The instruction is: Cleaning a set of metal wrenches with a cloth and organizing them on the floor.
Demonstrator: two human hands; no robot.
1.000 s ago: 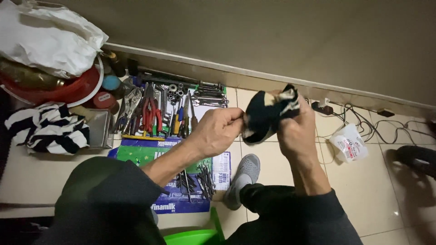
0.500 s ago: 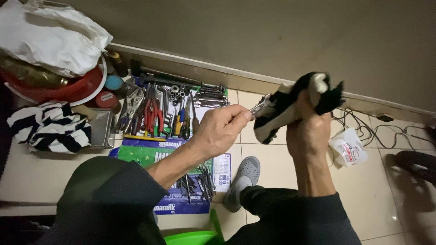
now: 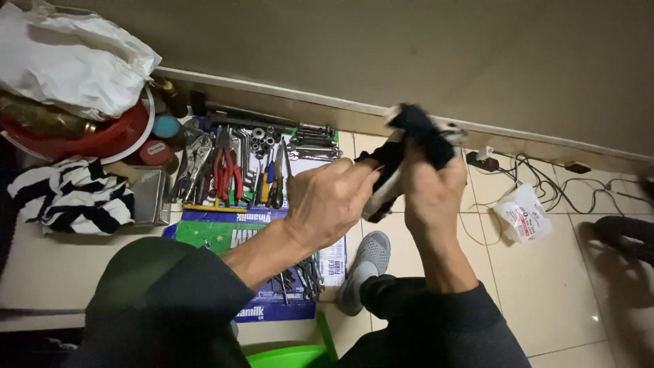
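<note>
Left hand [image 3: 332,203]: gripping the lower end of a pale metal tool [image 3: 383,194], fingers curled shut round it, just left of the black cloth [image 3: 417,135].
Right hand [image 3: 432,194]: closing round the black cloth from below, fingers wrapped into it, thumb side touching the tool.
Black cloth: being held up in mid-air above the floor, bunched over the tool's upper end; blurred, folds hard to tell.
Metal tool: poking out below the cloth, slanting down-left; kind impossible to tell.
Grey shoe [image 3: 364,270]: resting on the tiles, below the cloth.
Printed cardboard sheet [image 3: 225,235]: lying flat, below-left of the cloth.
Wrenches and sockets [image 3: 286,142]: lying in rows, left of the cloth, near the wall.
Red-handled pliers [image 3: 227,170]: lying among the tools, well left of the cloth.
Striped fabric [image 3: 68,196]: sitting far left of the cloth.
Red basin [image 3: 109,140]: sitting far left, white plastic bag [image 3: 71,61] bulging on top.
White packet [image 3: 521,215]: lying right of the cloth, beside black cables [image 3: 552,180].
Green plastic edge [image 3: 289,356]: showing well below the cloth.
</note>
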